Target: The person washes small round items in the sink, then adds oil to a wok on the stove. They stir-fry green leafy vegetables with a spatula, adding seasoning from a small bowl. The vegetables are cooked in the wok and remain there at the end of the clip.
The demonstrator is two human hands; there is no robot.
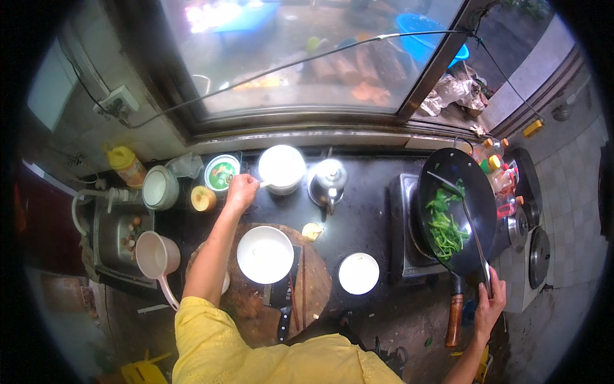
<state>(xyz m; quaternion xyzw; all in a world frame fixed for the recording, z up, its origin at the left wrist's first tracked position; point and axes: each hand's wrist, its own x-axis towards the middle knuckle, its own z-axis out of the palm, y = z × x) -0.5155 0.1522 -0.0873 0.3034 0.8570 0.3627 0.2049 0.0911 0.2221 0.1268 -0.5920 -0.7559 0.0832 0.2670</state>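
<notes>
My left hand (pixel 242 191) is closed around a short, pale handle (pixel 265 184) at the rim of a round white container (pixel 282 168). Whether this is a separate spoon or part of the container I cannot tell. On the right, my right hand (pixel 491 293) grips the handle of a long metal spatula (pixel 472 225), whose blade end rests in a black wok (pixel 479 192). Green leafy vegetables (pixel 446 230) lie in the wok. It sits over a gas stove (pixel 407 235), with its wooden handle (pixel 454 319) towards me.
A round wooden chopping board (pixel 319 283) bears a white bowl (pixel 265 255), a cleaver (pixel 284 317) and chopsticks (pixel 303 288). Nearby are a white dish (pixel 359 273) and a metal kettle (pixel 330 177). A ladle (pixel 156 257) overlaps the sink (pixel 108 221). Bottles (pixel 501 180) stand beyond the wok.
</notes>
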